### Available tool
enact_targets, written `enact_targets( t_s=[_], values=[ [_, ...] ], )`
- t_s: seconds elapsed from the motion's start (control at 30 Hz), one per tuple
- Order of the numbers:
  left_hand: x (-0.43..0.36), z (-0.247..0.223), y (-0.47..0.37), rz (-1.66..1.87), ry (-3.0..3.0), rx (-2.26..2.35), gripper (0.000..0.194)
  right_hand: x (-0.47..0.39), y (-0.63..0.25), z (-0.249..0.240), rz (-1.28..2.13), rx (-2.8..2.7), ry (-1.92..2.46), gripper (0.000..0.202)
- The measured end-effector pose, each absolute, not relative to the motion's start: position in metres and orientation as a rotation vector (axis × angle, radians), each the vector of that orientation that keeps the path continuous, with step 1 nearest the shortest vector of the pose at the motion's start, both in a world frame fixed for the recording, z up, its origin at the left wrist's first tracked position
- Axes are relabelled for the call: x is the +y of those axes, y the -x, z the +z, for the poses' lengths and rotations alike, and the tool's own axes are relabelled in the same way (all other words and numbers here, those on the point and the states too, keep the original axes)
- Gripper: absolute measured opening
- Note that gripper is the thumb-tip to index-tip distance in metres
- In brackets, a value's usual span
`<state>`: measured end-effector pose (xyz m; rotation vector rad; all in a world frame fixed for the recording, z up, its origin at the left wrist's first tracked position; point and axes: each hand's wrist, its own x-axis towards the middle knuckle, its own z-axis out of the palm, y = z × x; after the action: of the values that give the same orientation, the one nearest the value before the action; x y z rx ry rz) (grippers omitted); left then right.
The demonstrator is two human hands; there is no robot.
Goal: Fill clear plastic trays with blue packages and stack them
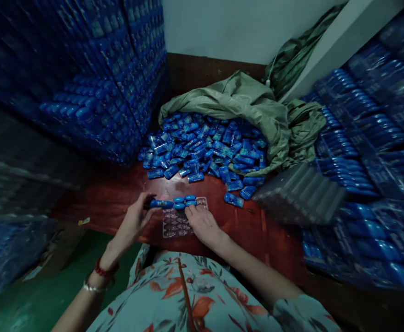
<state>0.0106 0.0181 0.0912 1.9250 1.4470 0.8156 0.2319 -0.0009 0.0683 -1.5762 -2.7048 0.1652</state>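
Note:
My left hand pinches a small blue bottle with a printed label, held level over the left edge of a clear plastic tray. The tray has rows of moulded hollows and lies on the reddish table in front of me. Several blue bottles lie side by side along its far rows. My right hand is over the tray's right part, with its fingers closed on a blue bottle lying there; the fingertips are partly hidden.
A heap of loose blue bottles spills from a green sack across the reddish table. Tall stacks of filled trays stand at left, more filled trays at right. A grey stack of empty trays sits right of the heap.

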Motion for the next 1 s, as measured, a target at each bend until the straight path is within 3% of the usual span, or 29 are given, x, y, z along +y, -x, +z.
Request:
enact_targets(
  t_s=[0.13,0.27,0.57,0.77,0.9,1.0],
  values=[
    [-0.015,0.067,-0.021,0.832,-1.947,1.469,0.017,0.002,-0.239,0.062,0.191,-2.743,1.490,0.031],
    [-0.014,0.046,-0.041,0.893,-2.195,1.411,0.026,-0.010,-0.253,0.046,0.200,-2.613,1.496,0.042],
    [0.010,0.038,-0.043,0.575,-2.637,1.114,0.027,-0.018,-0.267,0.028,0.337,-2.476,1.466,0.069],
    [0.019,0.050,-0.058,0.227,-2.725,0.997,0.019,-0.011,-0.287,0.024,0.187,-2.245,1.518,0.050],
    [0.014,0.044,-0.057,0.367,-2.754,1.071,0.023,0.001,-0.322,0.033,-0.018,-1.973,2.016,0.040],
    [0.015,0.039,-0.047,0.612,-2.671,1.128,0.027,0.011,-0.341,0.041,0.045,-2.160,2.248,0.038]
  ],
)
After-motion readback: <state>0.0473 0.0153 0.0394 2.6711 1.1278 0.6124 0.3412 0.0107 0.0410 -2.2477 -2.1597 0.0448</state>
